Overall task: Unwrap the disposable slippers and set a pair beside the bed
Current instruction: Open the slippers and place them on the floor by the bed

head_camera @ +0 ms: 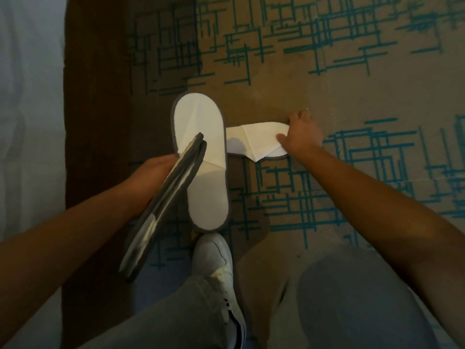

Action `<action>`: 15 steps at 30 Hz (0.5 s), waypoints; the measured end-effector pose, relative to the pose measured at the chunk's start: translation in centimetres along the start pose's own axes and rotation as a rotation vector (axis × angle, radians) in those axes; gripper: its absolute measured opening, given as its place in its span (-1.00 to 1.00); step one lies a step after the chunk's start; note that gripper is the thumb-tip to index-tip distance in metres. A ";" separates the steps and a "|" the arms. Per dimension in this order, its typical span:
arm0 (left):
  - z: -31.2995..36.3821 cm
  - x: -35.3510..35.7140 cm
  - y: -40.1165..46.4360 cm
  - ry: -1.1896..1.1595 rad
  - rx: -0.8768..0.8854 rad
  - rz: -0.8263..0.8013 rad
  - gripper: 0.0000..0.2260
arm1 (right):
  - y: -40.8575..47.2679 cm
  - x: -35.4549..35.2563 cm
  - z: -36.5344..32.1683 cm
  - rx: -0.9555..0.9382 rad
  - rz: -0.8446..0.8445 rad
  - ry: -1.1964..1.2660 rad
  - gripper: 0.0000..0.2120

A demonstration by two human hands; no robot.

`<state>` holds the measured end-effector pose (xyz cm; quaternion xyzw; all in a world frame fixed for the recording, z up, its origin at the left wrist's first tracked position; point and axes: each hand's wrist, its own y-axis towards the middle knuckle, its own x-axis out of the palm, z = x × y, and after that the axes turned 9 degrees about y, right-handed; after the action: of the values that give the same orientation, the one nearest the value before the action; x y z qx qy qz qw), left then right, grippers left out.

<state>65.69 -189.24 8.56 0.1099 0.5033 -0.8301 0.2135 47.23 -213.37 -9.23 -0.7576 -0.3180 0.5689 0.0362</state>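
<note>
A white disposable slipper (201, 157) with a grey rim lies flat on the carpet, toe pointing away from me. A second white slipper (254, 141) lies crosswise to its right, toe end toward my right hand (303, 134), which grips that end with the thumb on top. My left hand (153, 172) grips a wrapped pair of slippers (166, 205) in shiny clear plastic, grey soles outward, held edge-up over the first slipper's heel side. The bed (27, 122) with white linen fills the left edge.
The carpet (352, 96) is tan with teal line patterns, with a dark brown strip (95, 122) along the bed. My own white sneaker (214, 263) and grey trouser legs sit at the bottom, just behind the first slipper's heel.
</note>
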 end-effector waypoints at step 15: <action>0.1 1.2 0.9 0.374 0.227 -0.010 -0.78 | -6.0 -6.3 -4.2 -0.071 -0.481 1.053 -0.77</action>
<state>65.05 -189.99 7.48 0.2828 0.4378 -0.8478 0.0984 47.32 -210.59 0.02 -0.8458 -0.4390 0.0801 0.2924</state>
